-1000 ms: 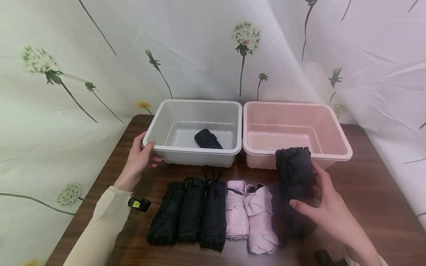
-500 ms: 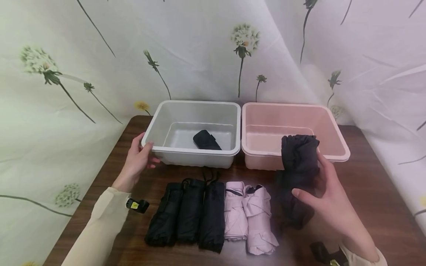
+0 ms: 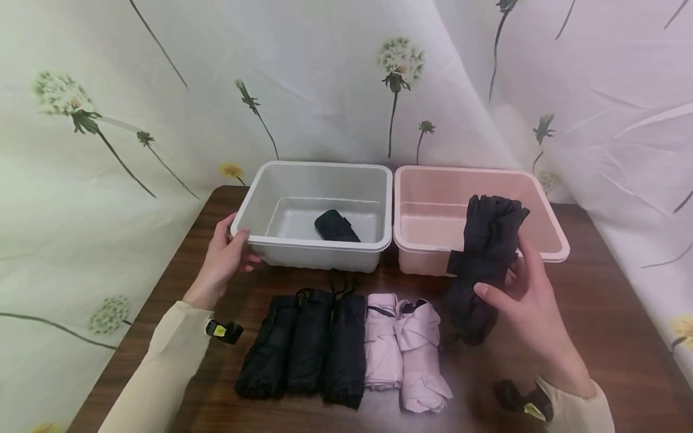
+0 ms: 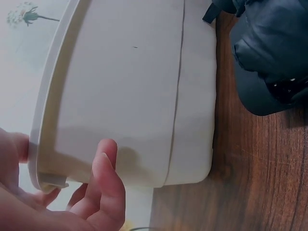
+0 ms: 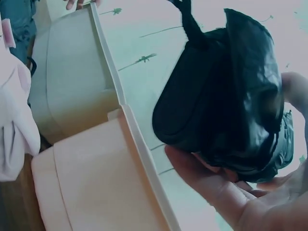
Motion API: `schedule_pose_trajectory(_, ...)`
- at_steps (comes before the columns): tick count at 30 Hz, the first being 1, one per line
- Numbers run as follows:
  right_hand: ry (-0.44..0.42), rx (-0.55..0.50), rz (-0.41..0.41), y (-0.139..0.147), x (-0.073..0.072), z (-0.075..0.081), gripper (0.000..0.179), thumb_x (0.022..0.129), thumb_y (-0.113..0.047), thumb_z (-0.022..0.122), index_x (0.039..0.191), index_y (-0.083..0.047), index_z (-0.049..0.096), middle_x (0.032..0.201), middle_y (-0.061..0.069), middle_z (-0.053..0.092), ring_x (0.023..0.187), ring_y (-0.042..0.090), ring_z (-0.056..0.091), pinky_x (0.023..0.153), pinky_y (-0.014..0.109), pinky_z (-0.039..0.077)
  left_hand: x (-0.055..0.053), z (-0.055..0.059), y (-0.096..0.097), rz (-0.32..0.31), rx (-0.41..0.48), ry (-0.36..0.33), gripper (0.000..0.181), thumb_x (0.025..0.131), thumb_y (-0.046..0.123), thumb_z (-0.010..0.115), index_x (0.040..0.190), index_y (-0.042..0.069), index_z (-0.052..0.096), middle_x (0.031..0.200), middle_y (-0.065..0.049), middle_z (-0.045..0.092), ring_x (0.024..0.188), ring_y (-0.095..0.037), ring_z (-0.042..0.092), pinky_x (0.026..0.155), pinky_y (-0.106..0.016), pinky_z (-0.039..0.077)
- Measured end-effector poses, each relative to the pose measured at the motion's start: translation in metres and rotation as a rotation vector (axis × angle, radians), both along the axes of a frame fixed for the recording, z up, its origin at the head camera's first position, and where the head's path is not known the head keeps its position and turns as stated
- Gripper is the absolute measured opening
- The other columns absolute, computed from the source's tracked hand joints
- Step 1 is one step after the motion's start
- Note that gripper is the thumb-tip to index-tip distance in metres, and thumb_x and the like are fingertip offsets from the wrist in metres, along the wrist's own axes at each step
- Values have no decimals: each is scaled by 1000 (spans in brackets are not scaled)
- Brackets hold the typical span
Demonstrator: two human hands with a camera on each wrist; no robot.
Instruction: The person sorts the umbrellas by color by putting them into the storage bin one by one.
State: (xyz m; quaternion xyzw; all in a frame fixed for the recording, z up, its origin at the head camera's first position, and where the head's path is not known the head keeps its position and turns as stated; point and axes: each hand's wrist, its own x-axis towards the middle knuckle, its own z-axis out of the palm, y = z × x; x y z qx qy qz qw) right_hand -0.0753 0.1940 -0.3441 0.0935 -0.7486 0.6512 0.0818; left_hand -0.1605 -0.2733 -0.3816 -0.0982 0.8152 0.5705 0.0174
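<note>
My right hand point(image 3: 533, 313) holds a black folded umbrella point(image 3: 487, 264) raised in front of the pink bin, its far end over the bin's front rim. In the right wrist view the umbrella point(image 5: 226, 91) shows its handle end and a strap, with thumb and fingers round it. My left hand point(image 3: 222, 258) grips the grey bin point(image 3: 319, 255) at its front left corner; in the left wrist view the thumb lies at the rim and fingers curl below it. Inside that bin lies a small black folded item point(image 3: 337, 226), partly hidden by the front wall.
A pink bin point(image 3: 428, 261) stands right of the grey one. In front lie black folded umbrellas point(image 3: 311, 346) in a row, then two pale pink folded umbrellas point(image 3: 384, 349) on the brown wooden table point(image 3: 612, 325). A flower-printed cloth point(image 3: 325, 78) hangs behind.
My right hand has lifted the black umbrella up and slightly right, from beside the pink umbrellas to over the pink bin's front rim. The left hand stays on the grey bin.
</note>
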Motion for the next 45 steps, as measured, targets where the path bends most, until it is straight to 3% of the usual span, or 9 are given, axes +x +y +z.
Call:
schedule_pose_trajectory(8,-20,-26,-3,-5,-10,0,83,85,4,65,152,-25,25,155,5,27,128,11,45,94,7,44,-6,1,-7,-4,-16,-21,65,102,40,42,153,14,10,128,-18,43,75,-15,69,63,-32,58)
schedule_pose_trajectory(12,-40,-73,0,-10,-14,0,81,87,1,64,153,-24,23,155,6,26,131,14,43,94,8,44,-10,3,-14,0,38,-67,69,100,39,49,152,11,13,128,-13,45,83,-12,67,68,-27,57)
schedule_pose_trajectory(18,-43,-134,5,-17,-20,4,81,88,1,63,153,-25,22,155,7,28,126,12,48,94,10,45,-11,8,-23,3,326,-132,76,94,34,62,152,12,18,121,1,44,87,-8,63,74,-20,57)
schedule_pose_trajectory(21,-43,-169,24,-21,-24,6,80,88,1,62,152,-25,23,154,6,29,124,13,50,94,12,46,-9,11,-26,19,488,-147,70,93,32,64,148,13,25,123,1,44,88,-9,60,75,-20,56)
schedule_pose_trajectory(25,-14,-235,64,-27,-32,7,71,89,3,61,149,-22,31,148,6,36,119,18,56,92,19,52,-6,13,-27,37,614,-147,62,93,26,64,143,12,31,124,-1,45,85,-10,61,74,-20,56)
schedule_pose_trajectory(29,22,-273,83,-33,-42,7,64,89,4,59,145,-18,37,141,5,38,118,19,57,89,23,55,-4,15,-23,56,604,-126,62,93,23,65,144,10,32,122,-1,48,81,-10,63,73,-21,57)
schedule_pose_trajectory(36,-62,-319,110,-46,-54,10,73,91,0,60,151,-27,29,149,11,37,111,13,63,84,27,57,-3,18,-18,78,567,-93,60,93,21,65,142,9,33,121,-1,47,81,-11,63,71,-20,56)
schedule_pose_trajectory(45,-77,-305,126,-57,-66,12,72,91,-3,63,150,-29,31,148,15,41,111,15,63,77,34,60,0,17,-17,109,504,-111,61,93,25,65,143,11,33,123,0,46,83,-11,63,76,-20,57)
